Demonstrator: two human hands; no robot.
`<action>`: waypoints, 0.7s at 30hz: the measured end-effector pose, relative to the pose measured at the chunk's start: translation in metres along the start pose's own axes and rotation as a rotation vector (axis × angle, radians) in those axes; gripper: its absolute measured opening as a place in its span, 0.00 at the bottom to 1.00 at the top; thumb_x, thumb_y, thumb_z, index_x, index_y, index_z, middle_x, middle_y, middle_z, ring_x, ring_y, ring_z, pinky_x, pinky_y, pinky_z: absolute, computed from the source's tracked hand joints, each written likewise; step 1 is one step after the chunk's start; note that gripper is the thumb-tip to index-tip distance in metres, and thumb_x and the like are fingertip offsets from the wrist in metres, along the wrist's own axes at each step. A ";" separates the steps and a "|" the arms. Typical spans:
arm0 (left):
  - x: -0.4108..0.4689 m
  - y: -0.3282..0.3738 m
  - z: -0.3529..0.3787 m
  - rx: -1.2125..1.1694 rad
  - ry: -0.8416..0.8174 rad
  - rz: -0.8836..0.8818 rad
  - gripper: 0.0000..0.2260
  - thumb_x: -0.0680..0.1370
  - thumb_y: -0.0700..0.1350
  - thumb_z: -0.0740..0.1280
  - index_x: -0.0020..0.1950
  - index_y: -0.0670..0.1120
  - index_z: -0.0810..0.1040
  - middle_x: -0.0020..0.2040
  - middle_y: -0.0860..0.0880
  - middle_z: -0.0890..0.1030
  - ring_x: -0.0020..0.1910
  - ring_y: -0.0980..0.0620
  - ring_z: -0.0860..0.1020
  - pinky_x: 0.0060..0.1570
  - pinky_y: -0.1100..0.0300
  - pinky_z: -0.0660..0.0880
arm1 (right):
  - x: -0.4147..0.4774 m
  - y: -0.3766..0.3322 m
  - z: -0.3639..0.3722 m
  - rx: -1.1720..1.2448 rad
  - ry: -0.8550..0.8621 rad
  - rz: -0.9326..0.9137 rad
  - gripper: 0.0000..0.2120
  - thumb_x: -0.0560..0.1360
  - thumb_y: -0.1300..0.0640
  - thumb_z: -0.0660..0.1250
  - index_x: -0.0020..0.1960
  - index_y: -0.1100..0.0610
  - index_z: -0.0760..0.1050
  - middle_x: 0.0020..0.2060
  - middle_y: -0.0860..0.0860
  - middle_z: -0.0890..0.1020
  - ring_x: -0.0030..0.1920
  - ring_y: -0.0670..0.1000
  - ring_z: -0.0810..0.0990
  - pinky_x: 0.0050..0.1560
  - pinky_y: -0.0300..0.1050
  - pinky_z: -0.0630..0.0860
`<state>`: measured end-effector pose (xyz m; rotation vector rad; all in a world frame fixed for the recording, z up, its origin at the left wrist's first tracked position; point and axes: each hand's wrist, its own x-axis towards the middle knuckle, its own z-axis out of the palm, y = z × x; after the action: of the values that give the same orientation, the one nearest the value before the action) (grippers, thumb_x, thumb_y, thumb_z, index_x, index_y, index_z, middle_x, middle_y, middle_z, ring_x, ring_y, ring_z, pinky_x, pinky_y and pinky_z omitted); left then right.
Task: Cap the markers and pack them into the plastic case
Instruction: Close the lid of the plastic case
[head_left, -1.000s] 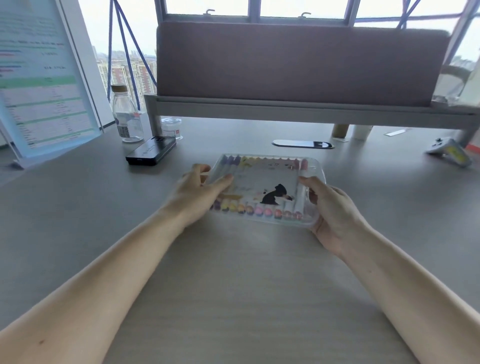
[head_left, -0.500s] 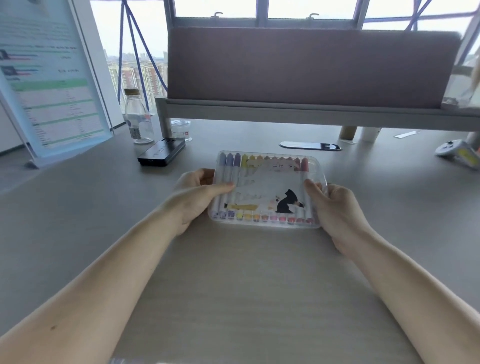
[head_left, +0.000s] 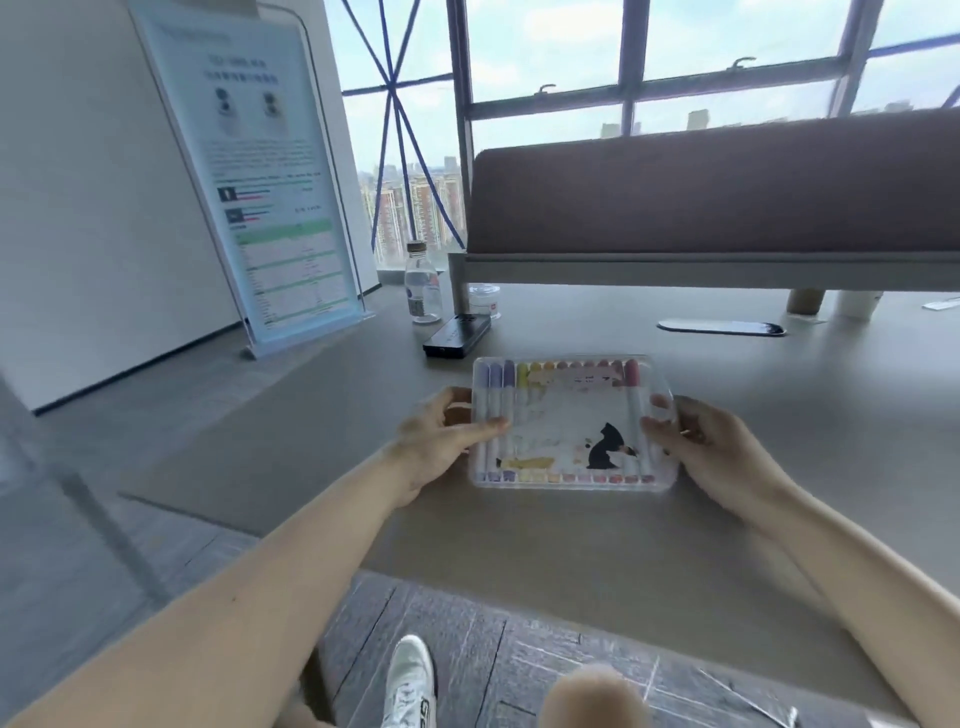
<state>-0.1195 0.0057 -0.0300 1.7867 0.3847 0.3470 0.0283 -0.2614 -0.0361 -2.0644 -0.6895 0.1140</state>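
Far left: a standing sign board is on the table, upright and leaning back slightly. To its right, a clear water bottle stands upright, with a small clear jar just beside it and a flat black box lying in front of both.

Left hand: grips the left end of the plastic case, thumb laid across the top, fingers curled around the left edge.

Plastic case: held between both hands above the middle of the table, near the front edge. It cannot be determined whether it rests on the surface. The markers lie inside in one side-by-side row, caps on, purple at the left running to red at the right. A printed card with a black figure covers their middle.

Right hand: grips the right end of the case, thumb on top, fingertips showing through the clear plastic at the edge.

Further right, well behind the case: a dark oval plate is set in the table, and two paper cups stand beneath the padded divider.
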 end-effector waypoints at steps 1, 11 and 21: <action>-0.012 0.002 -0.010 0.000 0.010 -0.014 0.24 0.71 0.50 0.80 0.64 0.48 0.77 0.58 0.46 0.84 0.56 0.46 0.84 0.50 0.55 0.80 | -0.002 -0.008 0.005 -0.008 -0.024 -0.005 0.19 0.77 0.43 0.69 0.64 0.51 0.79 0.45 0.46 0.87 0.44 0.47 0.86 0.53 0.52 0.81; -0.146 0.037 -0.165 0.098 0.353 0.036 0.17 0.76 0.45 0.76 0.59 0.56 0.74 0.50 0.47 0.83 0.49 0.50 0.84 0.48 0.57 0.81 | -0.001 -0.157 0.104 0.093 -0.281 -0.227 0.19 0.76 0.48 0.73 0.64 0.54 0.77 0.43 0.54 0.86 0.42 0.54 0.87 0.51 0.56 0.85; -0.358 0.035 -0.320 0.132 0.820 -0.004 0.17 0.75 0.44 0.77 0.60 0.55 0.76 0.49 0.48 0.82 0.45 0.52 0.82 0.44 0.59 0.79 | -0.076 -0.343 0.277 0.201 -0.605 -0.498 0.23 0.77 0.54 0.72 0.69 0.57 0.74 0.45 0.58 0.84 0.46 0.57 0.85 0.53 0.56 0.84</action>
<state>-0.5763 0.1212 0.0696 1.7031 0.9993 1.0760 -0.2759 0.0497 0.0680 -1.6047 -1.4751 0.5104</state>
